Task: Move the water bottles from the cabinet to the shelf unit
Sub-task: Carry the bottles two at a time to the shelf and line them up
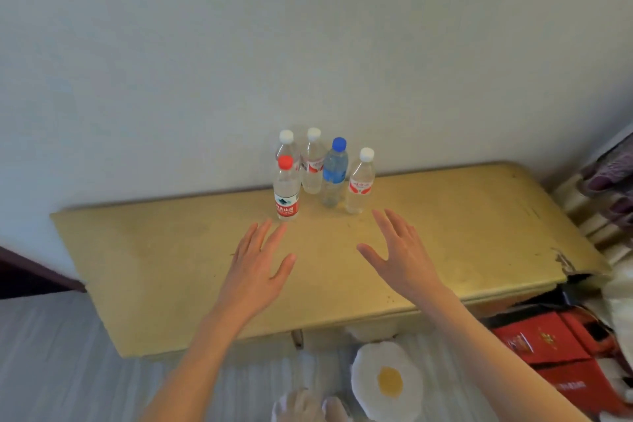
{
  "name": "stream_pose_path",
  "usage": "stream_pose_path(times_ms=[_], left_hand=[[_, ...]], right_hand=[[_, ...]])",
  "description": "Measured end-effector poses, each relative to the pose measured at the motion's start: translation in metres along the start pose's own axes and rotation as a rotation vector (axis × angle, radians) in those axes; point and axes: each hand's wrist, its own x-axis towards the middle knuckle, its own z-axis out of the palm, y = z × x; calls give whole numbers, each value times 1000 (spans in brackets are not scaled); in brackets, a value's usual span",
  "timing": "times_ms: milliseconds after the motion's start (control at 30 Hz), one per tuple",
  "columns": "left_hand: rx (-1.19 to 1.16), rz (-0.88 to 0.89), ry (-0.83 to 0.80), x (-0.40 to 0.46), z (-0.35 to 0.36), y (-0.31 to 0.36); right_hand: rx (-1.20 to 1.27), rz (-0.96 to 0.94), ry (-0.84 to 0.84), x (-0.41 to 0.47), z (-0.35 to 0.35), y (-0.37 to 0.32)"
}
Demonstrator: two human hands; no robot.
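Both hands, left [255, 262] and right [399, 250], hover with grip spread near 5 upright bottles [334, 171] on cabinet [154, 267].

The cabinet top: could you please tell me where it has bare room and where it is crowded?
The cabinet top is bare left of the red-capped bottle and right of the white-capped bottle up to the chipped corner. It is crowded at the back middle, where five bottles cluster; both hands hover open just before them.

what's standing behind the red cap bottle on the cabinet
A white-capped bottle stands right behind the red-capped bottle. Only its cap and shoulders show; its label and base are covered. Behind that is bare wall.
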Motion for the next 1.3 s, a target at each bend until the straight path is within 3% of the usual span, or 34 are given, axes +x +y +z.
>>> stream_pose_path(times_ms=[333, 567, 700, 900, 1300], left_hand=[[-75, 175, 96, 214, -26, -15], [-4, 242, -143, 313, -7, -6], [54, 208, -271, 336, 7, -7], [5, 187, -270, 342, 17, -10], [-86, 182, -75, 345, -7, 0]], right_hand=[[74, 130, 68, 155, -4, 22], [84, 250, -22, 216, 9, 32], [89, 267, -23, 229, 14, 34], [100, 279, -5, 235, 18, 33], [63, 311, -14, 222, -3, 26]])
